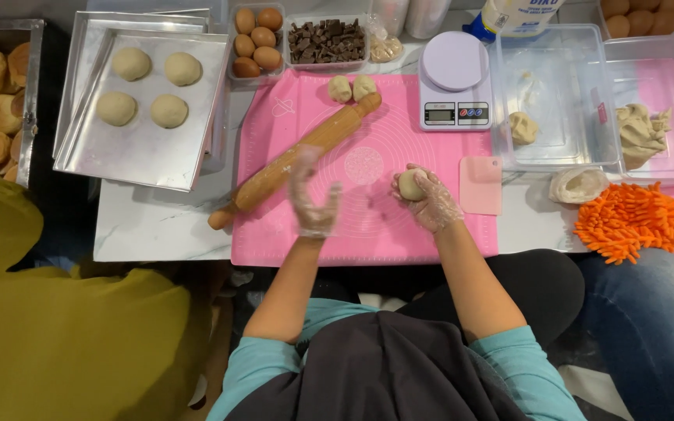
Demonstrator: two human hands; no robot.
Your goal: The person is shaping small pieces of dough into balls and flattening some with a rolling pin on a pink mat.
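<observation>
White marble-look table (pixel 150 230) under a pink mat (pixel 368 226), laid flat to give a clean rolling surface; rolling pin (pixel 294 160) left slantwise across the mat's upper left, within easy reach of the left hand (pixel 312 204); that hand gloved in clear plastic, raised over the mat, fingers spread and empty, blurred, so probably mid-motion. Right hand (pixel 428 199), gloved too, cupped around a dough ball (pixel 411 185), fingers curled under and beside it, as if to round it against the palm. Ball pale cream, smooth, matte, sitting at the mat's right-centre, just left of a pink scraper (pixel 480 185). Two more balls (pixel 352 87) parked at the mat's top edge, touching each other, by the pin's far end. Scale (pixel 455 82) close behind for portioning; tray (pixel 146 109) at left holding four shaped balls, spaced apart; eggs (pixel 257 40) and chopped chocolate (pixel 326 40) in tubs along the back.
</observation>
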